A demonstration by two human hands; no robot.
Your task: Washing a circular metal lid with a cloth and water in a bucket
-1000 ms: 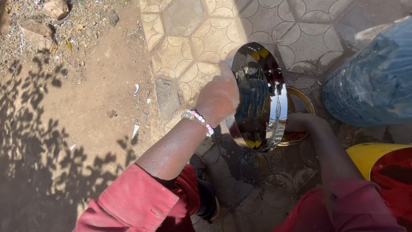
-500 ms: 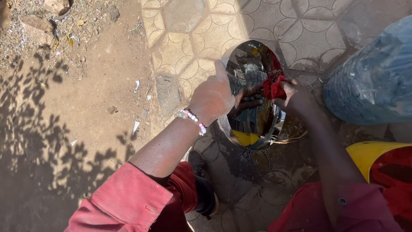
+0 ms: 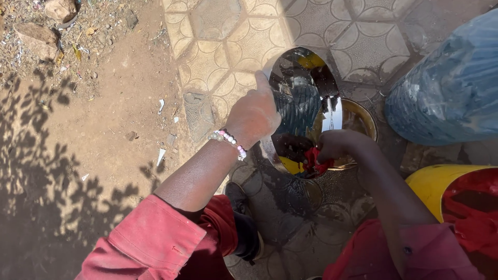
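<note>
My left hand (image 3: pixel 254 115), with a bead bracelet at the wrist, grips the left edge of a shiny round metal tray (image 3: pixel 301 103) and holds it tilted on edge. My right hand (image 3: pixel 337 145) presses a red cloth (image 3: pixel 314 162) against the tray's lower reflective face. The tray stands over a round bowl (image 3: pixel 363 116) of murky water on the wet paving. Both sleeves are red.
A blue-grey plastic sack (image 3: pixel 451 88) lies at the right. A yellow basin (image 3: pixel 441 181) with red cloth inside sits at the lower right. Patterned paving stones (image 3: pixel 233 31) give way to bare dirt (image 3: pixel 93 114) with stones and litter on the left.
My right hand with the red cloth has slid from the tray's upper right down to its lower edge. The tray has tilted and turned slightly in my left hand.
</note>
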